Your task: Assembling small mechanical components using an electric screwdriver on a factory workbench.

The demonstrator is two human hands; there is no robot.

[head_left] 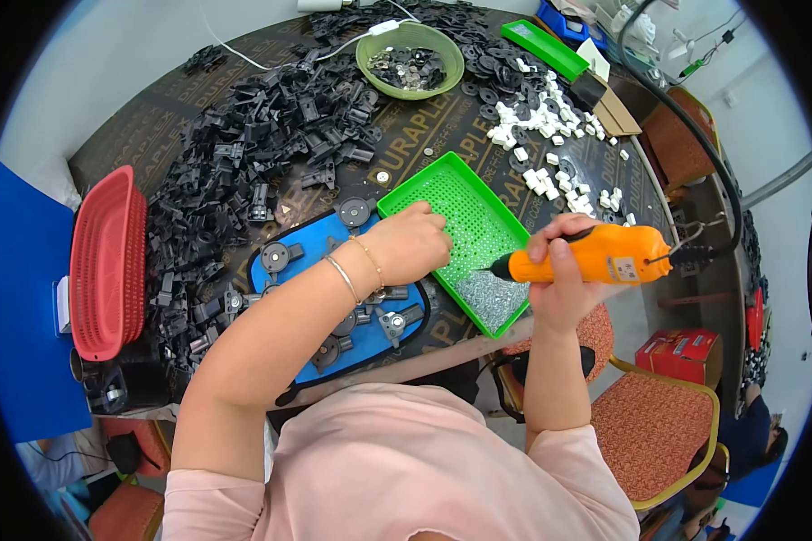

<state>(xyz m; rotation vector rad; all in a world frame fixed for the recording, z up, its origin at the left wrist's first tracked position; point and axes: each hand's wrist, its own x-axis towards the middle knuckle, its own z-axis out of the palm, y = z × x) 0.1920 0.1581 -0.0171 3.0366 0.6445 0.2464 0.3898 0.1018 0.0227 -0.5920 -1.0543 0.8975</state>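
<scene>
My right hand (564,284) grips an orange electric screwdriver (609,254), holding it nearly level with its dark tip pointing left. Under that tip lies a heap of small silvery screws (494,305) at the near end of a green perforated tray (451,185). My left hand (410,242) is closed at the tray's left side, fingers curled over its edge; what they hold is hidden. Beneath my left forearm is a blue mat (309,236). Several black parts with round discs (281,258) and silvery centres rest on it, some hidden by the arm.
Black plastic parts (244,135) are piled along the left and back. Behind stands a green bowl (410,88) of small metal pieces. White blocks (541,117) and black discs lie back right. Red baskets (108,261) stand left. A black cable (726,171) runs from the screwdriver.
</scene>
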